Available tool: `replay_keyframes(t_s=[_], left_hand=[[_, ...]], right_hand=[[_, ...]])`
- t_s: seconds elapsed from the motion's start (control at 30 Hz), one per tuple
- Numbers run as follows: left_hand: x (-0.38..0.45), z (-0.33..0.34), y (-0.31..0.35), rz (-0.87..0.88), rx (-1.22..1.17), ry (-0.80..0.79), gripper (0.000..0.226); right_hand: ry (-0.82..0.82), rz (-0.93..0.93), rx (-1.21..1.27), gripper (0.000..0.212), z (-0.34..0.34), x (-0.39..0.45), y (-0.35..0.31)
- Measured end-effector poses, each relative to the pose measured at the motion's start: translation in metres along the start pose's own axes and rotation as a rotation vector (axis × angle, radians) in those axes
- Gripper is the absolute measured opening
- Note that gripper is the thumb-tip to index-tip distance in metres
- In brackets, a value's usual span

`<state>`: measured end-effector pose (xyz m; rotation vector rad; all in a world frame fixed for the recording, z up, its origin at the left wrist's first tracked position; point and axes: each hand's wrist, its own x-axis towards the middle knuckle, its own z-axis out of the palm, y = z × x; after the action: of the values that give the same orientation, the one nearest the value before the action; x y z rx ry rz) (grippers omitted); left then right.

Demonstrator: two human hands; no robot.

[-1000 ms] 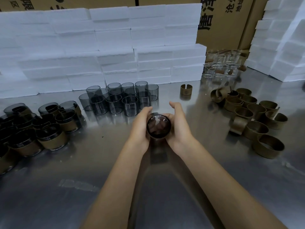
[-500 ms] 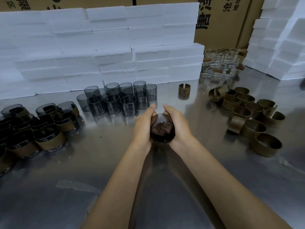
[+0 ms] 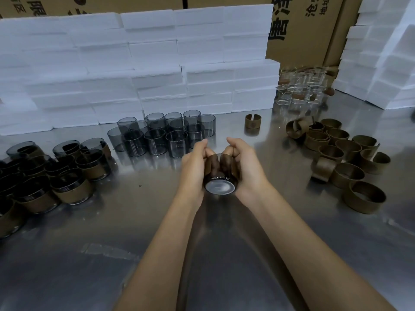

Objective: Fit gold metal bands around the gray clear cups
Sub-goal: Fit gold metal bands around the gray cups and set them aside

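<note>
Between the two hands, just above the steel surface [image 3: 224, 254], a gray clear cup [image 3: 220, 176] lies tipped on its side, its thick base turned toward the camera. The left hand [image 3: 194, 169] and right hand [image 3: 243, 167] each curl round one flank of it, thumbs and fingertips meeting over the far end. A dark brownish tone wraps the cup's wall, which looks like a gold band being worked on, though its edges are hidden by the fingers. Holding the cup sideways probably lets both hands press the split band evenly around it.

Just beyond the hands stands a cluster of bare gray cups [image 3: 166, 133], upright and within easy reach as the next supply. To the right lies a heap of loose gold bands [image 3: 345, 158], and one single band [image 3: 252, 124] stands alone nearer the middle. To the left, finished banded cups [image 3: 67, 176] are gathered, so work seems to flow from right and centre to left. Behind it all rise stacked white foam blocks [image 3: 134, 63], with clear glass cups [image 3: 301, 88] and cardboard boxes [image 3: 303, 25] at the far right.
</note>
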<state>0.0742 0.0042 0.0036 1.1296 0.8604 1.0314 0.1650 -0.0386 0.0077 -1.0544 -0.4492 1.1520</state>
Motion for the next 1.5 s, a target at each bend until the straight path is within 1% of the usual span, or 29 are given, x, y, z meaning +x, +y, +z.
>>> replay_keyframes(t_s=[0.13, 0.2, 0.27, 0.3, 0.33, 0.4, 0.43, 0.5, 0.53, 0.6, 0.67, 0.73, 0.83, 0.9, 0.97, 1.03, 1.1, 1.17, 1.2, 1.27, 1.3, 1.37, 1.43, 1.47, 1.5], left_hand=[[-0.005, 0.005, 0.001, 0.071, 0.045, -0.004, 0.064], [-0.007, 0.007, 0.002, 0.124, 0.044, 0.015, 0.066], [-0.008, 0.008, 0.003, 0.200, 0.055, 0.065, 0.065], [-0.007, 0.007, 0.004, 0.249, 0.065, 0.089, 0.064], [-0.006, 0.005, 0.004, 0.306, 0.079, 0.107, 0.063], [-0.005, 0.001, 0.003, 0.415, 0.134, 0.126, 0.062], [-0.005, 0.000, 0.003, 0.452, 0.164, 0.123, 0.062], [-0.005, -0.001, 0.004, 0.476, 0.148, 0.124, 0.057], [-0.004, -0.001, 0.005, 0.465, 0.102, 0.126, 0.051], [0.001, -0.006, 0.006, 0.441, 0.040, 0.131, 0.039], [0.005, -0.012, 0.007, 0.419, 0.025, 0.115, 0.024], [0.006, -0.015, 0.006, 0.389, 0.045, 0.098, 0.018], [0.002, -0.013, 0.003, 0.369, 0.102, 0.064, 0.024], [0.000, -0.010, 0.001, 0.391, 0.146, 0.029, 0.025], [-0.002, -0.005, 0.000, 0.400, 0.189, 0.004, 0.022], [-0.003, 0.000, -0.005, 0.355, 0.249, -0.024, 0.021], [-0.002, 0.004, -0.012, 0.290, 0.343, -0.059, 0.033], [-0.001, 0.005, -0.016, 0.258, 0.363, -0.060, 0.047], [0.001, 0.003, -0.016, 0.243, 0.336, -0.036, 0.050], [0.006, -0.004, -0.013, 0.179, 0.204, 0.010, 0.047], [0.007, -0.008, -0.010, 0.141, 0.098, 0.008, 0.042], [0.009, -0.015, -0.005, 0.071, -0.157, -0.032, 0.038], [0.009, -0.019, 0.000, 0.011, -0.319, -0.051, 0.054], [0.008, -0.020, 0.002, -0.009, -0.358, -0.069, 0.065], [0.007, -0.021, 0.003, -0.021, -0.375, -0.089, 0.071]], right_hand=[[0.031, -0.077, -0.059, 0.061, 0.000, 0.002, 0.001], [0.034, -0.100, -0.047, 0.057, -0.001, 0.004, 0.001], [0.017, -0.090, -0.031, 0.046, -0.003, 0.006, 0.001], [-0.013, -0.046, -0.027, 0.040, -0.005, 0.007, 0.001], [-0.065, 0.023, -0.023, 0.038, -0.006, 0.006, 0.002], [-0.188, 0.168, 0.006, 0.046, -0.006, 0.003, 0.004], [-0.229, 0.205, 0.017, 0.048, -0.007, 0.002, 0.006], [-0.237, 0.206, 0.013, 0.041, -0.007, 0.002, 0.007], [-0.226, 0.194, 0.035, 0.038, -0.006, 0.002, 0.006], [-0.202, 0.180, 0.103, 0.040, -0.006, 0.003, 0.003], [-0.172, 0.164, 0.136, 0.042, -0.009, 0.006, 0.001], [-0.156, 0.149, 0.161, 0.041, -0.012, 0.007, -0.001], [-0.119, 0.133, 0.189, 0.042, -0.016, 0.007, -0.004], [-0.082, 0.103, 0.176, 0.043, -0.017, 0.009, -0.005], [-0.011, 0.034, 0.155, 0.042, -0.017, 0.013, -0.005], [0.066, -0.032, 0.150, 0.045, -0.016, 0.016, -0.004], [0.102, -0.035, 0.132, 0.053, -0.016, 0.016, -0.003], [0.083, -0.028, 0.070, 0.058, -0.014, 0.015, -0.001], [0.067, -0.031, 0.037, 0.055, -0.014, 0.014, 0.000], [0.041, -0.061, -0.038, 0.040, -0.013, 0.013, 0.001], [0.028, -0.089, -0.078, 0.032, -0.013, 0.013, 0.000], [0.010, -0.143, -0.128, 0.024, -0.014, 0.014, -0.001], [-0.016, -0.157, -0.141, 0.020, -0.014, 0.013, -0.001], [-0.049, -0.151, -0.149, 0.021, -0.015, 0.013, 0.000], [-0.097, -0.139, -0.154, 0.025, -0.016, 0.012, 0.000]])
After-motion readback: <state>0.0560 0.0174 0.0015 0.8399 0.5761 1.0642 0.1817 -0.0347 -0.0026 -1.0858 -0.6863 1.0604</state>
